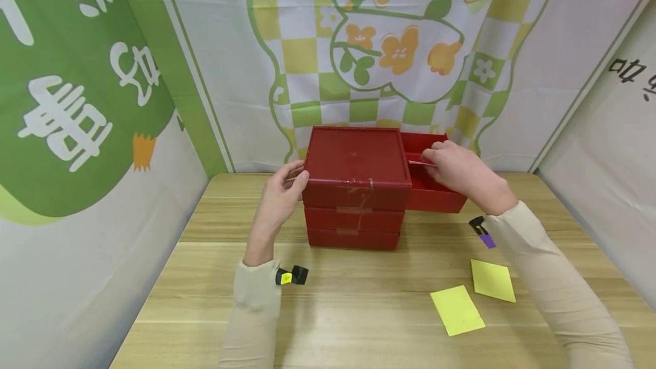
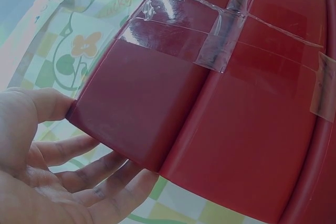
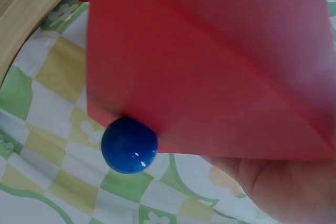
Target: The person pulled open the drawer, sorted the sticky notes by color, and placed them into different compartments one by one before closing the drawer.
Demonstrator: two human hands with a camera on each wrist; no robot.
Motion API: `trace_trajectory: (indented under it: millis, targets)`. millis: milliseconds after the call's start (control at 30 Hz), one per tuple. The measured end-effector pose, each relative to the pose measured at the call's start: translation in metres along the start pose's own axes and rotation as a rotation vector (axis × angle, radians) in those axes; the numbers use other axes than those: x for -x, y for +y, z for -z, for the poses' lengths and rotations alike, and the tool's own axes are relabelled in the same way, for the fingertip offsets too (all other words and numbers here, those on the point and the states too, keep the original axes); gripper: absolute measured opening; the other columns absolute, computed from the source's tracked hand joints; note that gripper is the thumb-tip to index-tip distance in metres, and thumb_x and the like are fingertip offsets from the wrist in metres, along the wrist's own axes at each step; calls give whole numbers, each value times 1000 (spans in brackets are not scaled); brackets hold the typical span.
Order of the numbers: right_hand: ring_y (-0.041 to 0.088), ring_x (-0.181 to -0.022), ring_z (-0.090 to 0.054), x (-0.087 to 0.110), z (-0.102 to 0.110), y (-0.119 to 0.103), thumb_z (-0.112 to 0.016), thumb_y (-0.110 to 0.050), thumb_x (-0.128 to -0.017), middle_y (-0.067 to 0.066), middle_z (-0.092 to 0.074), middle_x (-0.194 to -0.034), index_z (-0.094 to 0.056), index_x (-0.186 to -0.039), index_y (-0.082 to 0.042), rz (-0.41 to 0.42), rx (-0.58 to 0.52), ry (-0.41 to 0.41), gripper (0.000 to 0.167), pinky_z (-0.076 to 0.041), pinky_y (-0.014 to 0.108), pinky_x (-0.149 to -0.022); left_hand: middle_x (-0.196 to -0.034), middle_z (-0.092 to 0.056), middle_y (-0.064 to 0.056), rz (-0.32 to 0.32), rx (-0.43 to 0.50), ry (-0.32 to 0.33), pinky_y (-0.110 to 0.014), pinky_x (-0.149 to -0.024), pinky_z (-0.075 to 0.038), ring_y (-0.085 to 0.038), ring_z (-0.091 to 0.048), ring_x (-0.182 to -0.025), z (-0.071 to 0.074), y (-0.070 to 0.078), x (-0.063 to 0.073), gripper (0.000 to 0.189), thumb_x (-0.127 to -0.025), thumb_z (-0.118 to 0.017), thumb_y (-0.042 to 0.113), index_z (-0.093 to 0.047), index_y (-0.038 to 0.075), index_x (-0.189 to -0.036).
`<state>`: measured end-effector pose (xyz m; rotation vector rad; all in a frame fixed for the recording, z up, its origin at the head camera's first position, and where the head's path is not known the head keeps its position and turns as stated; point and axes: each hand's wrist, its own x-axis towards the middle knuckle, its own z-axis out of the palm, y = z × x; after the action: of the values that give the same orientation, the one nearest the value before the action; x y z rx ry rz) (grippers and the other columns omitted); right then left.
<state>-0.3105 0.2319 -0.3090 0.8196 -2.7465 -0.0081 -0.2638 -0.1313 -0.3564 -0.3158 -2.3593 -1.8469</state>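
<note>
A red drawer cabinet [image 1: 353, 158] of three stacked tiers stands on the table, with clear tape across its front. Its top drawer [image 1: 435, 201] is pulled out to the right. My left hand [image 1: 277, 195] rests against the cabinet's left side, thumb at the top front corner and fingers spread along the side wall. Over the drawer, my right hand [image 1: 458, 169] reaches in and pinches a thin pale flat piece [image 1: 421, 163], seen edge-on. A round blue knob [image 3: 129, 145] sits on the drawer's outer face; the drawer wall hides most of the right fingers in the right wrist view.
Two yellow sticky notes [image 1: 458, 310] lie on the wooden table [image 1: 359, 312], front right, near the right forearm. Printed cloth [image 1: 359, 67] hangs close behind the cabinet, with more fabric walls on both sides.
</note>
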Motion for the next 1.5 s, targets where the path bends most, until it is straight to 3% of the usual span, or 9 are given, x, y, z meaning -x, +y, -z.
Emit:
trace_trajectory:
  millis: [167,367,567,767,1033,1200,1500]
  targets:
    - [27,-78,-57,4,10,-4,-63,-6,-89,9,-61,-80,-69,-91,-4,-29,-11,15,6,-52,41,-71,-140,-54,-14,-2,3,1,-45,-91,-54,-30,-57,-124,0,1,1,46,-101,-55,29,-49,11,-143]
    - [33,-87,-61,19,26,-6,-63,-1,-89,15,-66,-92,-70,-102,2,-48,-76,76,15,-53,47,-79,-140,-55,-14,-7,-5,2,-39,-89,-54,-30,-57,-124,-1,1,0,46,-101,-56,30,-49,11,-143]
    - [30,-83,-62,36,34,-5,-66,2,-86,13,-68,-89,-71,-97,1,-43,-137,193,12,-54,45,-77,-139,-55,-13,5,2,5,-40,-89,-54,-30,-57,-123,0,1,0,46,-101,-55,29,-49,11,-142]
    - [29,-83,-63,57,37,2,-67,1,-86,12,-68,-87,-71,-95,0,-70,-152,227,10,-54,47,-75,-138,-55,-15,-6,-15,8,-45,-91,-54,-31,-58,-123,0,0,-2,45,-101,-55,29,-50,11,-142]
    - [22,-70,-64,81,32,13,-71,3,-81,8,-69,-78,-71,-86,0,-47,-140,283,7,-54,43,-64,-138,-56,-16,-13,-18,10,-43,-89,-55,-31,-59,-121,-1,-1,-2,45,-101,-55,28,-50,10,-142]
    - [22,-70,-66,100,26,26,-70,-1,-84,7,-71,-80,-70,-88,-2,-119,-175,197,5,-55,40,-63,-138,-56,-15,-20,-20,9,-42,-90,-55,-31,-58,-122,-1,-1,-2,45,-101,-55,29,-50,10,-142]
    - [31,-80,-66,139,13,61,-63,-8,-92,16,-70,-88,-65,-105,8,-313,-234,-168,21,-53,46,-69,-138,-55,-16,-17,-18,9,-40,-89,-55,-31,-58,-122,-1,0,-1,46,-101,-55,29,-49,10,-142]
